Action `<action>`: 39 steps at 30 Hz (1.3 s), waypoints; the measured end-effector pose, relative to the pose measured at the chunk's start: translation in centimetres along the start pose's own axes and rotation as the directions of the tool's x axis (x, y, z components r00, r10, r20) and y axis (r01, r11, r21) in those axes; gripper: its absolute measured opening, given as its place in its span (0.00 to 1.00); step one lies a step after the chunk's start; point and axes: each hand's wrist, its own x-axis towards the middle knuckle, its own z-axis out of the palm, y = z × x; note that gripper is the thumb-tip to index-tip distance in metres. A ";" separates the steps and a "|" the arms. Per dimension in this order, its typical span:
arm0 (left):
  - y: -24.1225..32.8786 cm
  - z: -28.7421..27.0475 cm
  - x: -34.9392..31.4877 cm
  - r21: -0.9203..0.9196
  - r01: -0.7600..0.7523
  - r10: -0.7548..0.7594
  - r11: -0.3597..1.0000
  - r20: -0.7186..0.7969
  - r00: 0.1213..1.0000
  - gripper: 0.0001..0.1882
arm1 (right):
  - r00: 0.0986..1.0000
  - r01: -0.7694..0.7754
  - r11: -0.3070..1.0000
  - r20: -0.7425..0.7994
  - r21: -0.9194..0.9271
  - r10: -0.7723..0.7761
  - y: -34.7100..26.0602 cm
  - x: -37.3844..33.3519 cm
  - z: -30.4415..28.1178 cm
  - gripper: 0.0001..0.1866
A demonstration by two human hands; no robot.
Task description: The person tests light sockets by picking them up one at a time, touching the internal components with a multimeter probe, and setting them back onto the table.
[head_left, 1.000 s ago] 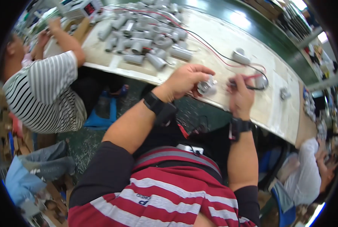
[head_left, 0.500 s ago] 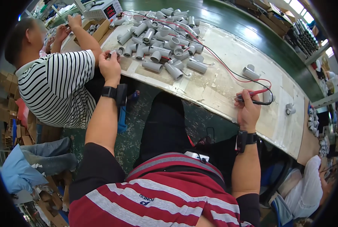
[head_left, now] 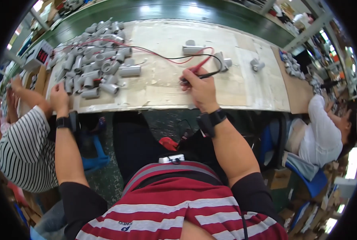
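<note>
Within a second, the left hand (head_left: 59,97) has moved to the grey fittings (head_left: 91,75) — we cannot tell its fingers' grip. The right hand (head_left: 202,91) still grips two probes (head_left: 201,64).

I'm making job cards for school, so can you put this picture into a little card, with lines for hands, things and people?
Pile: many grey, tube-shaped plastic fittings
Left hand: beside the pile's left edge; I can't tell if it holds anything
Right hand: holding a slim red probe and a slim black probe
Table: long, pale, worn top
Left side: co-worker in a black-and-white striped top
Right side: person in a white top
</note>
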 end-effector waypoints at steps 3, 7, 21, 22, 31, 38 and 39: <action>10.9 -0.9 -4.8 -0.176 -0.066 0.044 0.982 -0.125 0.991 0.19 | 1.000 -0.003 0.970 -0.024 -0.241 -0.003 -2.5 0.1 -0.8 0.08; 28.7 -4.4 -17.1 -0.613 -0.238 0.577 0.754 0.444 0.685 0.15 | 0.911 0.343 0.429 0.185 -0.836 -0.368 -8.0 2.0 -2.2 0.09; 43.9 13.1 -19.2 -0.478 -0.462 0.656 0.747 0.644 0.394 0.27 | 0.902 0.333 0.454 0.139 -0.826 -0.410 -13.2 0.9 -5.8 0.09; 42.7 12.6 -19.5 -0.541 -0.447 0.701 0.713 0.570 0.428 0.27 | 0.914 0.313 0.507 0.110 -0.803 -0.389 -12.7 0.8 -6.3 0.09; 38.2 8.4 -22.1 -0.646 -0.297 0.680 0.703 0.488 0.547 0.25 | 0.974 0.183 0.818 -0.013 -0.545 -0.226 -7.8 1.3 -3.8 0.09; 37.1 7.0 -23.9 -0.647 -0.341 0.677 0.682 0.381 0.629 0.27 | 0.971 0.179 0.844 -0.048 -0.506 -0.236 -8.7 -0.4 -4.0 0.08; 36.6 6.2 -23.8 -0.664 -0.260 0.624 0.701 0.395 0.675 0.28 | 0.971 0.174 0.843 -0.052 -0.509 -0.232 -8.8 -0.7 -4.0 0.08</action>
